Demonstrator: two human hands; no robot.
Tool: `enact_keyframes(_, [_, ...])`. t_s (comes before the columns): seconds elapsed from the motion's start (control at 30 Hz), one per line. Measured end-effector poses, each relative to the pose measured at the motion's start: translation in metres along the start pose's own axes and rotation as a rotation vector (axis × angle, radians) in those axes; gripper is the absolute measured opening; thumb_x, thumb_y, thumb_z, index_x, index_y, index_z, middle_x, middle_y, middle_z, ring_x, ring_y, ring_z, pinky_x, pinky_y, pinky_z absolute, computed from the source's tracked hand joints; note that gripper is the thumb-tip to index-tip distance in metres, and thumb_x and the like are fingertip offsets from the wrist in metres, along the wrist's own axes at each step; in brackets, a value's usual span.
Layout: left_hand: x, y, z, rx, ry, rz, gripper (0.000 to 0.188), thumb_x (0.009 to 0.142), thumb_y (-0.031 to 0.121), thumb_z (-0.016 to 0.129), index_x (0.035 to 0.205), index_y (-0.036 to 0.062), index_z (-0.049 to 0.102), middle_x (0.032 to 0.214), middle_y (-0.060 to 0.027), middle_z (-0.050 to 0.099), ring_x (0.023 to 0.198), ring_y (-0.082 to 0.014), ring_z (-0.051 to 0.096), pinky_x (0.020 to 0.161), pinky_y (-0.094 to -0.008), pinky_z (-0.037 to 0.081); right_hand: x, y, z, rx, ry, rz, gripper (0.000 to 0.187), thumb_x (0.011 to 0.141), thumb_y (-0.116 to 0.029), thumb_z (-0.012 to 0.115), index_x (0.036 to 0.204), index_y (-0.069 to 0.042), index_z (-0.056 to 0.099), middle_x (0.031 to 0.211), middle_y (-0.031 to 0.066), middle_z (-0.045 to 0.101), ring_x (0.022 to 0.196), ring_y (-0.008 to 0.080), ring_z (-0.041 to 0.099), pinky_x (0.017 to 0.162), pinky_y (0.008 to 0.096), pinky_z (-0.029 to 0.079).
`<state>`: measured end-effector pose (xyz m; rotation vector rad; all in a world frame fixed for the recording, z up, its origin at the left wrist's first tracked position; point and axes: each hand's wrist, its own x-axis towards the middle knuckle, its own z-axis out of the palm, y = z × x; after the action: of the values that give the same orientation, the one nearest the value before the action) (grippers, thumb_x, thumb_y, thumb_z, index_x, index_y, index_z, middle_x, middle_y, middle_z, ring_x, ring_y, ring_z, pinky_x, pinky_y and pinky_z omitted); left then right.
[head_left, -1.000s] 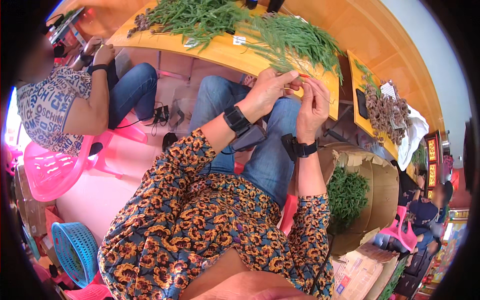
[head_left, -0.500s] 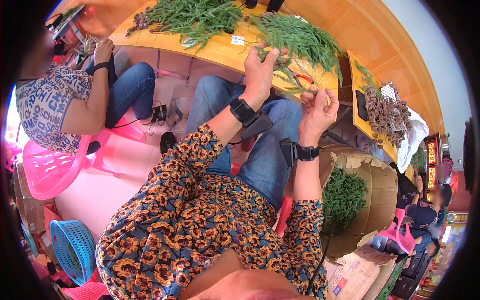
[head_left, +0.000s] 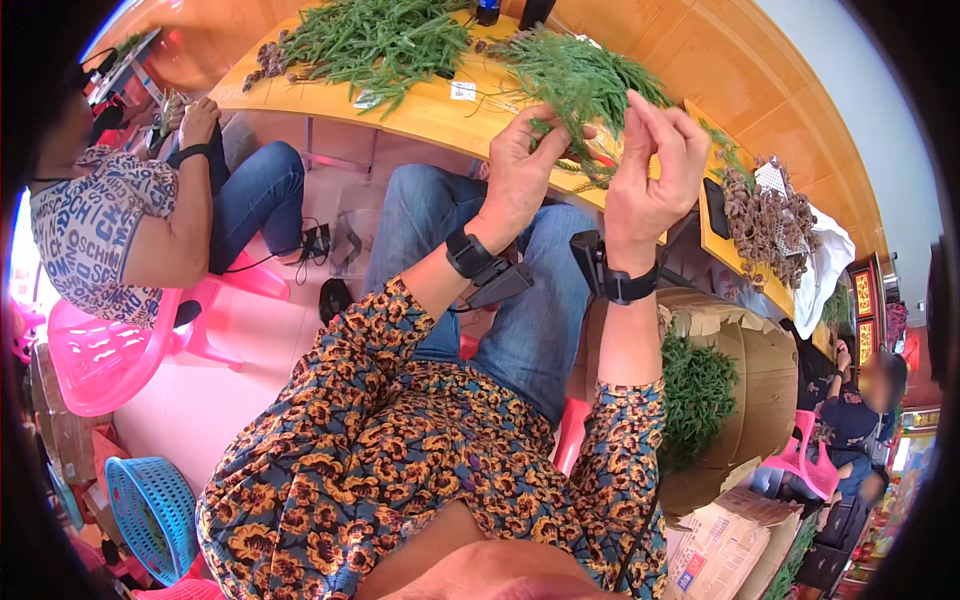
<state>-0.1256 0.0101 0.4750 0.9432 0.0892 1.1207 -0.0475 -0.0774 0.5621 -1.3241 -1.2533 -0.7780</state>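
Note:
My left hand (head_left: pixel 517 170) is closed in a pinch on a green artificial-looking sprig (head_left: pixel 578 150), whose feathery tips spread over the table's near edge. My right hand (head_left: pixel 655 185) is raised to the right of it, thumb and fingers pinched together. Whatever those fingers hold, if anything, is too thin to make out. Past the hands lies a heap of green sprigs (head_left: pixel 610 80) on the yellow table (head_left: pixel 430 118). A bit of a red-handled tool (head_left: pixel 603 158) shows between the hands, mostly covered by the greenery.
Another green pile (head_left: pixel 375 45) lies further left on the table. On the side table are brown pine cones (head_left: pixel 770 225) and a black phone (head_left: pixel 716 207). An open cardboard box (head_left: pixel 765 380) with greenery stands at my right. A person (head_left: pixel 130 220) sits at left near a blue basket (head_left: pixel 150 510).
My right hand has risen and moved away from the table edge, turning its palm side inward. My left hand has shifted slightly down and to the right, still pinching the sprig.

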Motion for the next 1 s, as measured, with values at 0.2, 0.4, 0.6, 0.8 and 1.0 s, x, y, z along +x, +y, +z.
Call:
enact_keyframes(0.2, [-0.015, 0.022, 0.005, 0.022, -0.037, 0.004, 0.016, 0.111, 0.003, 0.062, 0.125, -0.0035, 0.065, 0.112, -0.0138, 0.079, 0.096, -0.0163, 0.076, 0.087, -0.0312, 0.062, 0.018, -0.007, -0.004, 0.189, -0.327, 0.131, 0.017, 0.098, 0.004, 0.077, 0.111, -0.005, 0.084, 0.107, 0.0075, 0.073, 0.097, 0.0150, 0.070, 0.083, 0.0277, 0.056])
enact_keyframes(0.4, [-0.021, 0.033, -0.004, 0.165, -0.058, 0.007, 0.021, 0.110, 0.002, 0.062, 0.129, -0.0039, 0.069, 0.106, -0.0083, 0.078, 0.092, -0.0126, 0.073, 0.085, -0.0297, 0.061, 0.008, -0.015, -0.011, 0.254, -0.429, 0.337, 0.017, 0.099, 0.000, 0.079, 0.115, -0.002, 0.081, 0.103, 0.0052, 0.075, 0.093, 0.0108, 0.069, 0.083, 0.0257, 0.056])
enact_keyframes(0.6, [-0.017, 0.029, -0.024, 0.275, -0.159, 0.061, 0.026, 0.109, -0.001, 0.062, 0.133, -0.0040, 0.070, 0.106, -0.0067, 0.077, 0.091, -0.0109, 0.072, 0.085, -0.0290, 0.060, -0.003, -0.004, -0.012, 0.461, -0.438, 0.649, 0.023, 0.100, -0.006, 0.082, 0.120, 0.000, 0.076, 0.100, 0.0023, 0.076, 0.093, 0.0068, 0.068, 0.085, 0.0234, 0.056])
enact_keyframes(0.8, [-0.004, 0.037, -0.044, 0.467, -0.347, -0.018, 0.024, 0.107, 0.002, 0.064, 0.130, -0.0026, 0.071, 0.103, -0.0058, 0.077, 0.093, -0.0101, 0.071, 0.082, -0.0271, 0.058, -0.022, 0.024, -0.017, 0.469, -0.542, 0.782, 0.023, 0.099, -0.008, 0.083, 0.120, 0.000, 0.076, 0.100, 0.0021, 0.077, 0.093, 0.0078, 0.069, 0.084, 0.0237, 0.055])
enact_keyframes(1.0, [-0.015, 0.031, -0.062, 0.161, -0.227, -0.304, 0.025, 0.103, 0.015, 0.076, 0.125, 0.0014, 0.073, 0.093, -0.0014, 0.073, 0.085, -0.0083, 0.068, 0.072, -0.0248, 0.053, -0.044, 0.036, -0.008, 0.538, -0.618, 0.864, 0.023, 0.100, -0.010, 0.084, 0.120, -0.001, 0.078, 0.104, 0.0027, 0.079, 0.095, 0.0103, 0.072, 0.083, 0.0255, 0.054])
